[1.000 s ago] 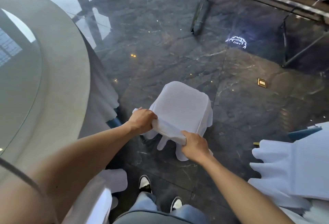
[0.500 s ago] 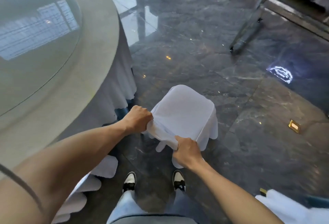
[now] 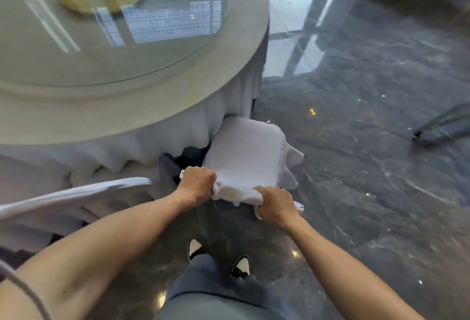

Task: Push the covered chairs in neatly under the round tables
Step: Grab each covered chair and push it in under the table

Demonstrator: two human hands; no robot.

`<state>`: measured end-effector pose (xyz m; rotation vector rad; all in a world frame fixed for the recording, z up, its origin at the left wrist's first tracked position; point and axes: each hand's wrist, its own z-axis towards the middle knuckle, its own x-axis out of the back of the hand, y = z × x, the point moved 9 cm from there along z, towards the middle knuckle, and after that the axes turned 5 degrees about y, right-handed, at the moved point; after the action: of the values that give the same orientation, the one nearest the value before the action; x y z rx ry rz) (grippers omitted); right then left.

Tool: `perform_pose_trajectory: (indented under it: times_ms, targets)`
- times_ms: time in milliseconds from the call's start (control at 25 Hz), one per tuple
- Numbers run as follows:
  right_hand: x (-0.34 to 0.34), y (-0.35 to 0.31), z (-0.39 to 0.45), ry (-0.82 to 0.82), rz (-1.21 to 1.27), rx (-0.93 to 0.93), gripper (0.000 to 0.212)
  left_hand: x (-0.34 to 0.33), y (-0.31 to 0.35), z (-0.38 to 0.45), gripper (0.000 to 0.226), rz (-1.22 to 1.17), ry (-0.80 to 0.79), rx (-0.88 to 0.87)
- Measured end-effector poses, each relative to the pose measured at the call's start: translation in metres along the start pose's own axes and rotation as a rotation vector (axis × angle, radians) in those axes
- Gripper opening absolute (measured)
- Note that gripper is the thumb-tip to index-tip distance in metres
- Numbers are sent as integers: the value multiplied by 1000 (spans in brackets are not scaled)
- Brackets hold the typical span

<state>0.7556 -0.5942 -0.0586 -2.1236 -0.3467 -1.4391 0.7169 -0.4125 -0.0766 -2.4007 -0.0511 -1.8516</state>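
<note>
While left hand (image 3: 197,184) and right hand (image 3: 276,204) grip the covered chair (image 3: 248,151) backrest, its seat may snag the round table's (image 3: 142,113) tablecloth (image 3: 162,139), dragging it

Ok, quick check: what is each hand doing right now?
Left hand: fingers curled, gripping the top edge of the covered chair.
Right hand: fingers curled, gripping the same edge of the chair's white cover.
</note>
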Motion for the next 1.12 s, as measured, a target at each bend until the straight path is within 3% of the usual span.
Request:
perform_pose_trajectory:
  times_ms: [400,640,1120]
  targets:
    - [-10,-93,82,-78,-120,268,41,-21,-110,-55,9,-250,100,401]
    - [7,-75,115,-68,-163,235,42,-17,-106,-31,12,-329,142,389]
    - [10,-67,137,-23,-288,197,28,-17,-111,-5,19,-337,48,303]
